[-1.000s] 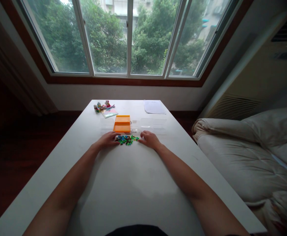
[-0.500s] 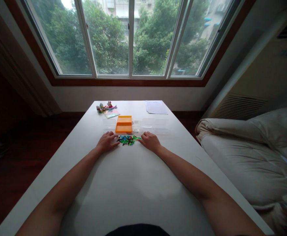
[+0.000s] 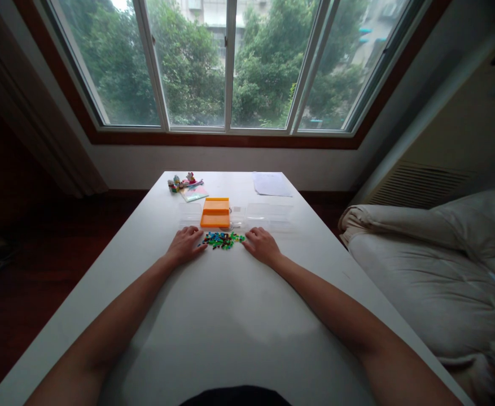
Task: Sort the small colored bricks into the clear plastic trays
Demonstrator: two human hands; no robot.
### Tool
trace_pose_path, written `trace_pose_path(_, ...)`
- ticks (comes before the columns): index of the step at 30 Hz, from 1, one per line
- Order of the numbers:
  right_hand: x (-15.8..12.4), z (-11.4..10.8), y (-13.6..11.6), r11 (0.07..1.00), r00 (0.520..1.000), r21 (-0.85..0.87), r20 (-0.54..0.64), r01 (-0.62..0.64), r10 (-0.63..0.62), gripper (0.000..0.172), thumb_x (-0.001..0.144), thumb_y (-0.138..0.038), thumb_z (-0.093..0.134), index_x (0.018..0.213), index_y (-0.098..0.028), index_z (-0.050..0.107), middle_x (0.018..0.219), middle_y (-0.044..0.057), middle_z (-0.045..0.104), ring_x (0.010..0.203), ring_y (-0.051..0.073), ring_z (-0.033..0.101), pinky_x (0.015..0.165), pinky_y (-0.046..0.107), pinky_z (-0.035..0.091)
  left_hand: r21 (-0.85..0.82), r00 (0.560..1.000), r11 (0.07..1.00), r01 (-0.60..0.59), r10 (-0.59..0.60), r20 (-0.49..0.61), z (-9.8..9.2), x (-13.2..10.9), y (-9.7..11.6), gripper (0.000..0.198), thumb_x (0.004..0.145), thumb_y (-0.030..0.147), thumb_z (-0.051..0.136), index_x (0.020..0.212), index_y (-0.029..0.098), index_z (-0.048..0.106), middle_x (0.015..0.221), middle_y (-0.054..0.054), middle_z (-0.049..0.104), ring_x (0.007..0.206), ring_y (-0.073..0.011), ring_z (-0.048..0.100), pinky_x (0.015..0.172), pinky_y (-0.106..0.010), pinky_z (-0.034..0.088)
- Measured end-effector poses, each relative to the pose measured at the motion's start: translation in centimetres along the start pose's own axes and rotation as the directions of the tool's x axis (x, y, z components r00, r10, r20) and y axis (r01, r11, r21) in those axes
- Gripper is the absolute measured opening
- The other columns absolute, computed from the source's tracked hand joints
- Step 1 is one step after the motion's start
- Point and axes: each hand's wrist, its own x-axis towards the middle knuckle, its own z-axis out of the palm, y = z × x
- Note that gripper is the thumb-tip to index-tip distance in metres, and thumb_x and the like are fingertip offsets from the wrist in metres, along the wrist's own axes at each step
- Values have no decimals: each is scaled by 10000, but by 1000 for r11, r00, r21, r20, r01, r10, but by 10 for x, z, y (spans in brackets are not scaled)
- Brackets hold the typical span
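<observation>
A spread of small green, blue, brown and yellow pieces point(image 3: 222, 241) lies on the white table point(image 3: 230, 304). They look like tiny building bricks, too small to make out singly. At the left end of the spread rests my left hand point(image 3: 187, 243), fingers apart and touching the outermost pieces. My right hand point(image 3: 261, 243) lies at the opposite end with its fingers apart, the tips close to the green and yellow pieces. Neither hand grips anything that I can see. Just beyond the pieces sits an orange tray point(image 3: 215, 221) with a raised divider.
Clear plastic boxes point(image 3: 268, 212) flank the orange tray. Farther back are small colourful figures point(image 3: 183, 182), a pale card point(image 3: 195, 194) and white paper sheets point(image 3: 271, 184). A cushioned sofa point(image 3: 416, 270) stands right of the table, and a window point(image 3: 226, 73) is ahead.
My right hand has drawn slightly away from the pieces to the right. My left hand stays nearly in place at its end. The whole view has shifted a little.
</observation>
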Motion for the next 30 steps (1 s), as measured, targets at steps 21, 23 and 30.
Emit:
trace_pose_path(21,-7,-6,-5,999,995,44,102,12,-16,618,922,-625,509,1400,-234,525,1368,140,516,1252,306,428,1062,436,332,9,971,991,130,-129,202,28,-3,11,888,889,776,275,1580,220,225,1660,-128,137,1529,-350,71,1203,-550,63)
trace_pose_path(23,-8,-5,-5,999,994,50,107,12,-17,625,922,-625,508,1410,-233,517,1392,142,507,1278,312,422,1077,445,331,-5,972,991,134,-131,195,28,-2,12,891,889,773,286,1578,211,231,1658,-141,137,1526,-365,77,1196,-568,69)
trace_pose_path(30,-10,3,1,994,992,101,111,46,-57,669,925,-609,509,1461,-210,473,1467,149,472,1347,299,423,1137,435,333,-32,974,996,88,-79,214,24,-2,11,845,904,735,328,1572,223,255,1652,-135,169,1522,-364,110,1193,-580,78)
